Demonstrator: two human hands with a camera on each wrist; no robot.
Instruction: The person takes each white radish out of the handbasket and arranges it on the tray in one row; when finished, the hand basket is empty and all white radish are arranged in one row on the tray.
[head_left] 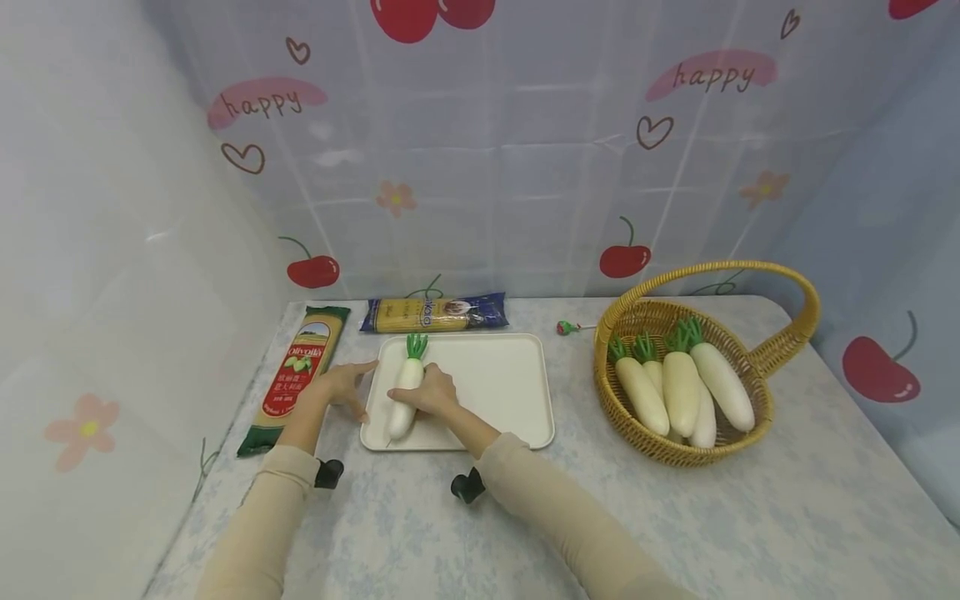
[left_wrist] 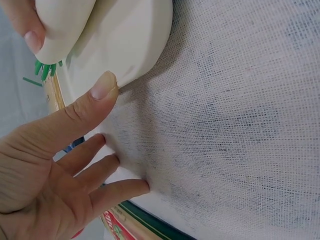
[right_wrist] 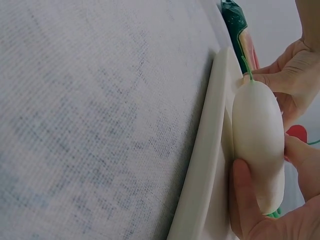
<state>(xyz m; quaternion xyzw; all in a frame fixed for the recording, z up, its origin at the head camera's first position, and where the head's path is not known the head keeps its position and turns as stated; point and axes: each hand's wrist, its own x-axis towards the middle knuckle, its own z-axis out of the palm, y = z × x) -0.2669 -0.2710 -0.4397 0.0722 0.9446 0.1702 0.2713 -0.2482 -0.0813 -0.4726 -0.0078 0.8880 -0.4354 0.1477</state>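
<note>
A white radish with a green top lies lengthwise at the left end of a cream tray. My right hand grips it around the middle, thumb on one side and fingers on the other, as the right wrist view shows the radish between them. At the tray's left edge is my left hand, its fingers spread and holding nothing. In the left wrist view the left hand's thumb is beside the tray's corner, with the other fingertips near the cloth.
A wicker basket with several white radishes stands on the right. A red and green pasta packet lies left of the tray, and a blue and yellow packet behind it. A small flower-like item lies near the basket.
</note>
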